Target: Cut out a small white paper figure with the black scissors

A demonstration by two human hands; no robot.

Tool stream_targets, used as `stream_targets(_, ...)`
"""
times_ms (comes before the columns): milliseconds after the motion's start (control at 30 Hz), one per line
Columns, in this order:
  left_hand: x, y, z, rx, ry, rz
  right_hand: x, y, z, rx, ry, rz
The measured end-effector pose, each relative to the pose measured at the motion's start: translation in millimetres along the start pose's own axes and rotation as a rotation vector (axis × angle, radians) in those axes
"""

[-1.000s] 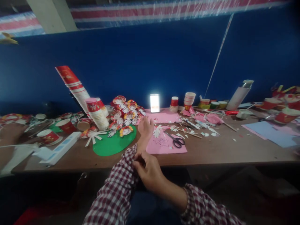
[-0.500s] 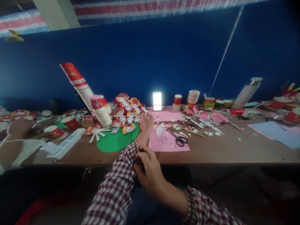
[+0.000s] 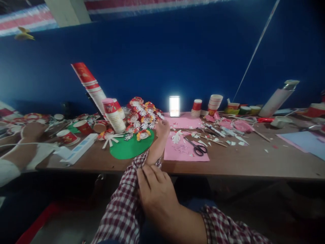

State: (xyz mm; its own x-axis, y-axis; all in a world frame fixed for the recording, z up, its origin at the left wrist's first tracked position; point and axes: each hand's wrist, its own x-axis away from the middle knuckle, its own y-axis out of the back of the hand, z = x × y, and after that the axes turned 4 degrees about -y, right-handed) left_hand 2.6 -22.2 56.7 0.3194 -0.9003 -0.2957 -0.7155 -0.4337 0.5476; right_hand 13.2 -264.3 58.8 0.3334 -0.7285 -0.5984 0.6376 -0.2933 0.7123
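Note:
My left hand is held out over the table with its fingers curled in and nothing visible in them. It is beside a heap of red-and-yellow paper-cup crafts with white paper cutouts and the green paper oval. My right hand is wrapped over my left forearm, gripping the checked sleeve just below the bare wrist. Right of my left hand, black-handled scissors and a small white paper cutout lie on a pink sheet.
Leaning paper-cup stacks stand left of the heap, near a white power strip. Another person's arm rests at far left. Markers, paper scraps, a thermos and a bluish sheet are to the right.
My right hand has closed further over the left forearm and sleeve, its fingers now lying across it. The left wrist shows barer, and the view has shifted slightly.

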Motion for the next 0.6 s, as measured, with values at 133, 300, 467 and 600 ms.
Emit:
stream_targets(133, 3.6, 1.8, -4.4, -0.006, -0.015, 0.040, 0.6, -1.4, -0.5, 0.022, 0.013, 0.002)
stream_targets(300, 6.8, 4.9, 1.7, -0.054, -0.038, 0.051, -11.9, 4.1, -20.3, -0.058, -0.016, 0.034)
stream_targets(467, 3.0, -0.4, 4.7, -0.135, -0.074, 0.041, -36.2, 9.6, -52.6, -0.211, -0.198, 0.034)
stream_targets(600, -3.6, -10.0, -4.4, -0.202, -0.131, 0.041, -39.0, 11.0, -56.4, -0.274, -0.245, -0.016)
